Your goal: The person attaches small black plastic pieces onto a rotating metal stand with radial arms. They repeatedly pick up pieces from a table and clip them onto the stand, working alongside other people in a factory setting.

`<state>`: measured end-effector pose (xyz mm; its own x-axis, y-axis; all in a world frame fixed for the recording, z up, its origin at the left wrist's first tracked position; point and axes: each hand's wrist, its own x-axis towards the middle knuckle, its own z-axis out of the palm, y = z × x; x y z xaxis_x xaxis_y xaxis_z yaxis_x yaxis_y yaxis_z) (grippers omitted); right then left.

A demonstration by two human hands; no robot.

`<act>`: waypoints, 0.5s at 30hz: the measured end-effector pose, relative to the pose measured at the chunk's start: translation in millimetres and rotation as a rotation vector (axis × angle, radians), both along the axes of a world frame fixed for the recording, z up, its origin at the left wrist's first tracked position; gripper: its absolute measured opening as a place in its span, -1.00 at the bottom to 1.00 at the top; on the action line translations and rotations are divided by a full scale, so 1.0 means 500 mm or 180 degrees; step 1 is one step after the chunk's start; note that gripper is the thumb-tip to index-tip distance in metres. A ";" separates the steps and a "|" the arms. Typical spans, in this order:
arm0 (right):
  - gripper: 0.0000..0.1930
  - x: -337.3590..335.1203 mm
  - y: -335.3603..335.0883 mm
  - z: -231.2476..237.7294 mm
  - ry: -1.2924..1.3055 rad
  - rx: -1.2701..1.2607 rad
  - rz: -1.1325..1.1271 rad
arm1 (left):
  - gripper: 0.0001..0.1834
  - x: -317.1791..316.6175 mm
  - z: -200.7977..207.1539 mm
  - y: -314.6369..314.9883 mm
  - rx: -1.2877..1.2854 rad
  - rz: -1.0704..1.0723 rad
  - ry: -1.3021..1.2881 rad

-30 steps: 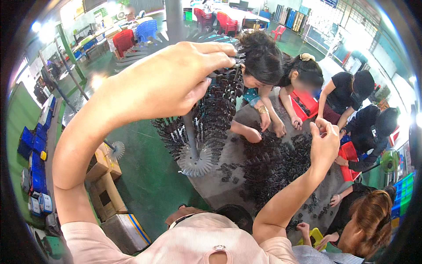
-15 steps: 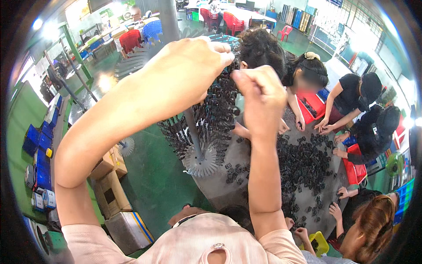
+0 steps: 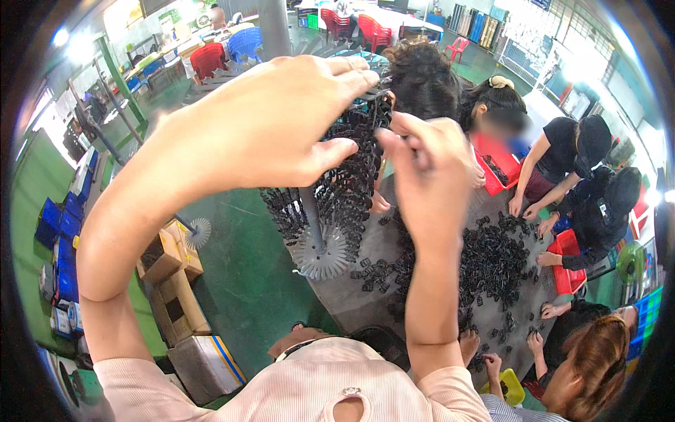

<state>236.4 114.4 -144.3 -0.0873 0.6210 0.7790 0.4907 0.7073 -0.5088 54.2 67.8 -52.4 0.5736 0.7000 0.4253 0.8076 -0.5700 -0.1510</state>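
Observation:
A tall rack (image 3: 310,211) with a grey pole and toothed discs stands before me, hung densely with small black parts (image 3: 348,165). My left hand (image 3: 302,105) reaches across its upper part, back of the hand toward me. Its fingers are stretched out and the thumb stands apart, the fingertips beside the hung black parts. To the right of the rack, my right hand (image 3: 432,155) is raised with curled fingers, thumb and forefinger close together. It is slightly blurred, and whatever it may hold is too small to make out.
A grey table (image 3: 380,302) bears a wide heap of small black parts (image 3: 485,267). Several people work around it, with red trays (image 3: 568,271) and a yellow basket (image 3: 515,389). Cardboard boxes (image 3: 204,366) stand on the green floor at left, and blue bins (image 3: 53,224) line the left wall.
My left hand's thumb has spread away from its fingers. My right hand has moved slightly right and down, away from the rack. Co-workers' hands have shifted around the table.

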 end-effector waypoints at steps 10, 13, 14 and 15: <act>-0.92 0.076 0.034 -0.030 0.0624 0.0289 0.0239 | -0.57 0.004 -0.013 0.007 0.0411 0.0126 0.0192; -0.87 0.235 0.034 -0.042 -0.0097 -0.0468 -0.0851 | -0.56 -0.035 -0.018 0.008 0.0494 -0.0158 0.0081; -0.79 0.280 0.024 -0.037 -0.0730 -0.0878 -0.1585 | -0.55 -0.034 -0.017 0.010 0.0399 -0.0209 -0.0035; -0.78 0.284 0.014 -0.039 -0.1009 -0.0832 -0.2035 | -0.54 -0.035 -0.014 0.003 0.0314 -0.0226 -0.0132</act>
<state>378.5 121.4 -164.0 0.1565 0.7868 0.5970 0.9152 0.1118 -0.3872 36.8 69.4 -59.6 0.6008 0.6119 0.5145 0.7725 -0.6100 -0.1766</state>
